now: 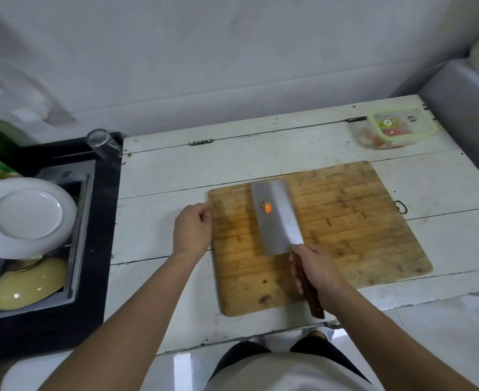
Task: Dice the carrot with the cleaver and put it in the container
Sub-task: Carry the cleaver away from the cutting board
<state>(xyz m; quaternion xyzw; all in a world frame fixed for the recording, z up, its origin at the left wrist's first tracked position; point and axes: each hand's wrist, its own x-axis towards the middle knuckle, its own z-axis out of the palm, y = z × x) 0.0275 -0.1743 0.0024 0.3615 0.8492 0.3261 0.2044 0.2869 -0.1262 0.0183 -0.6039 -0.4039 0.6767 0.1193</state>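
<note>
Both our forearms reach up from 6 o'clock toward the cutting board (345, 221), which lies on the white table (176, 170). Our right hand (316, 273) is wrapped around the cleaver (277, 218) handle, the blade held flat over the board with 1 small carrot piece (268, 208) stuck on its upper face. Our left hand (191, 231) rests loosely curled at the board's 9 o'clock edge, holding nothing we can see. Up at 2 o'clock, well apart from the board, the container (396, 127) sits with its green-rimmed lid on and orange pieces showing through the wall. We judge the dicing finished and nearly all the carrot transferred; only this last scrap on the blade is left, and no carrot remains on the board itself.
</note>
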